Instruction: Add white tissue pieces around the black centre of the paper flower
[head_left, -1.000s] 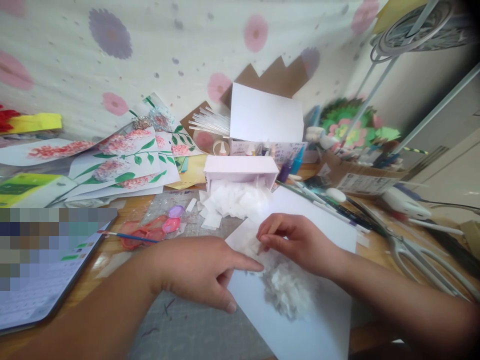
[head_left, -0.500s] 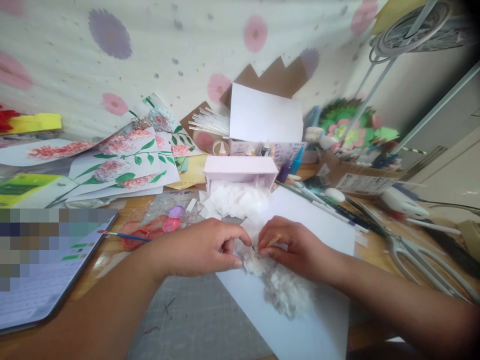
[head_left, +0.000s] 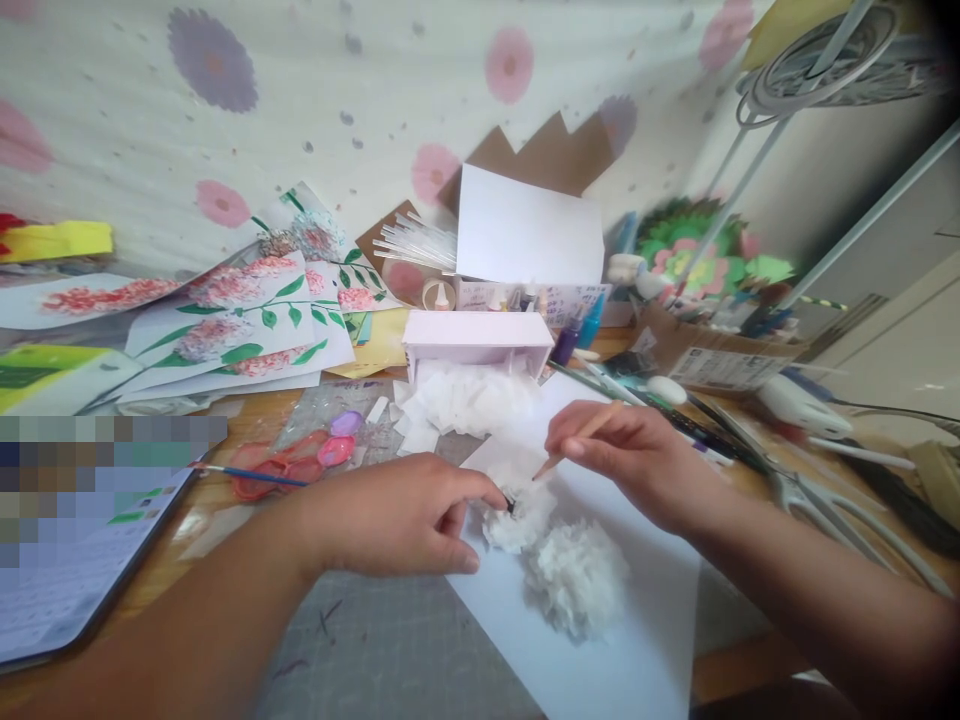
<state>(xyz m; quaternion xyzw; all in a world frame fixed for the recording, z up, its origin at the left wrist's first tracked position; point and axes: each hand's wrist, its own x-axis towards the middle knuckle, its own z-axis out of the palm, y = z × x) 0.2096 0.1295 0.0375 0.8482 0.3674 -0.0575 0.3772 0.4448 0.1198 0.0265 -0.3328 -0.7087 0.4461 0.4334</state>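
A thin wooden stick (head_left: 553, 465) is pinched in my right hand (head_left: 611, 450), its tip just above a white ruffled paper pompom (head_left: 517, 530). My left hand (head_left: 420, 515) reaches to that pompom from the left, index finger stretched out to a small dark spot at its centre, thumb apart below. A second, fuller white pompom (head_left: 577, 580) lies just to the lower right. Both rest on a white sheet of paper (head_left: 637, 640). Behind them, thin white paper squares (head_left: 472, 395) spill from an open pale box (head_left: 480, 330).
A tablet (head_left: 90, 560) lies at the left, near a blue paintbrush (head_left: 259, 475) and red plastic pieces (head_left: 281, 470). Painted flower sheets (head_left: 225, 320) stand at the back left. Large scissors (head_left: 832, 510) and a cardboard box (head_left: 720, 350) of tools are at the right.
My right hand has moved up and right, away from the pompom, with the stick now showing fully. My left hand has shifted slightly down, its index finger still at the pompom.
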